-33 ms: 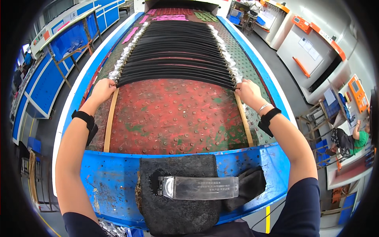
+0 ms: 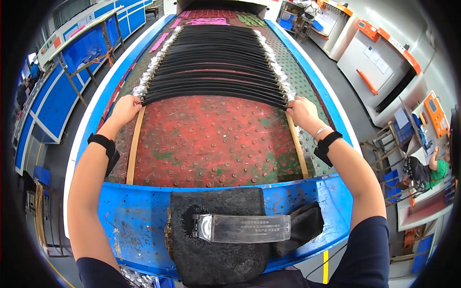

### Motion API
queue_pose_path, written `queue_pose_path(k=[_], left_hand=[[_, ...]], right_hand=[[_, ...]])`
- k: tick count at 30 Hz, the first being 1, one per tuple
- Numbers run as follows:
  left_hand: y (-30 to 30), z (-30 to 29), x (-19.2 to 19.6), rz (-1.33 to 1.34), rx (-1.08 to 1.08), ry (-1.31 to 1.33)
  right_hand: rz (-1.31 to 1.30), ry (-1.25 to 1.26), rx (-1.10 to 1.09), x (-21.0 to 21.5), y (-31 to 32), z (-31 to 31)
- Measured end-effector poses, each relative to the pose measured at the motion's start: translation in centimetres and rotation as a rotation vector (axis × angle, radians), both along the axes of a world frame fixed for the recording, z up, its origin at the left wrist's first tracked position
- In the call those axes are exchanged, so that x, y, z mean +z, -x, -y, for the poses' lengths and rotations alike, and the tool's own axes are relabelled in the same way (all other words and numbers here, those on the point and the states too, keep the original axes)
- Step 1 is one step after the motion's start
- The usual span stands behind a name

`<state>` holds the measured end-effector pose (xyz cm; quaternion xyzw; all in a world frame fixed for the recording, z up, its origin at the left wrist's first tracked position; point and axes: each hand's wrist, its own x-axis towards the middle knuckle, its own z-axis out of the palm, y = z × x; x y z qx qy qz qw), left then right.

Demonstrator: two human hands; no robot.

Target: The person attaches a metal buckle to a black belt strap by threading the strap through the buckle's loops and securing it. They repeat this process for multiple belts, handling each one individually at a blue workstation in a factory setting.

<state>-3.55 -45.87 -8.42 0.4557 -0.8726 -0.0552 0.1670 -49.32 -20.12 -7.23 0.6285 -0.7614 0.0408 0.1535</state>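
Many thin black straps [image 2: 213,60] lie side by side across a red and green studded bed. Clear crinkled plastic bunches [image 2: 157,62] line their left ends, and similar plastic [image 2: 274,62] lines their right ends. My left hand [image 2: 127,109] is closed in a pinch at the left end of the nearest strap [image 2: 211,95]. At that strap's right end my right hand [image 2: 301,113] pinches in the same way. The fingertips hide the exact grip. A pale wooden strip [image 2: 135,149] runs toward me below my left hand, and another strip [image 2: 297,146] below my right.
Black cloth [image 2: 216,264] drapes over the blue front ledge [image 2: 139,206], with a clear plastic strip-shaped piece [image 2: 249,228] on it. Pink pieces [image 2: 207,21] and green pieces [image 2: 250,20] lie at the far end. A seated person in green [image 2: 436,168] is at far right.
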Motion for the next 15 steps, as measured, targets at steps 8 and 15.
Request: queue_pose_path(k=[8,15], left_hand=[[-0.8,1.1,-1.1,0.11,0.022,0.069],[-0.5,0.5,-1.5,0.085,0.096,0.169]], right_hand=[[-0.014,-0.035,-0.058,-0.2,-0.3,0.7],[0.015,0.051,-0.004,-0.3,-0.4,0.3]])
